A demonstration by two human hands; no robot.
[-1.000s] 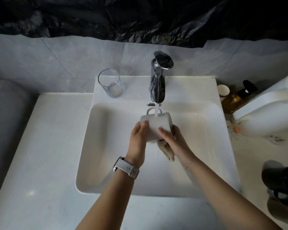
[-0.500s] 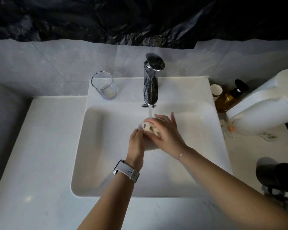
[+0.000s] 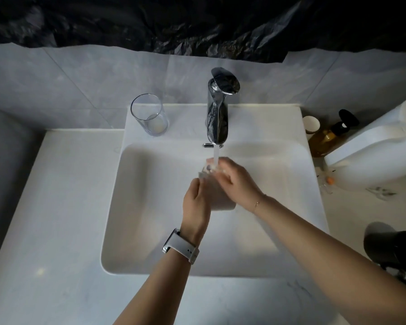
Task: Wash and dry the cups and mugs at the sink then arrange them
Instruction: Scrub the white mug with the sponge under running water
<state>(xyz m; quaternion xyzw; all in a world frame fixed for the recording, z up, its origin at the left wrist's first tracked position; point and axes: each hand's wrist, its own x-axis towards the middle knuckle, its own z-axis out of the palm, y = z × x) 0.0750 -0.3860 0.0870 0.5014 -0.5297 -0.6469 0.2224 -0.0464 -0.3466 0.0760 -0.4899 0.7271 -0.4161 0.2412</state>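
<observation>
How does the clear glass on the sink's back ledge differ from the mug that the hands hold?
The clear glass is transparent; the mug is opaque white. The glass stands upright, untouched, left of the tap; the mug is held by the left hand and right hand over the basin, its mouth under running water.

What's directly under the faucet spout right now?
Running water falls onto a white mug held over the sink by both hands; the right hand covers its top.

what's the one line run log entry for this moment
stage: rinsing | left hand: holds white mug | right hand: on mug's top end | tap: running | clear glass: on sink ledge
</observation>
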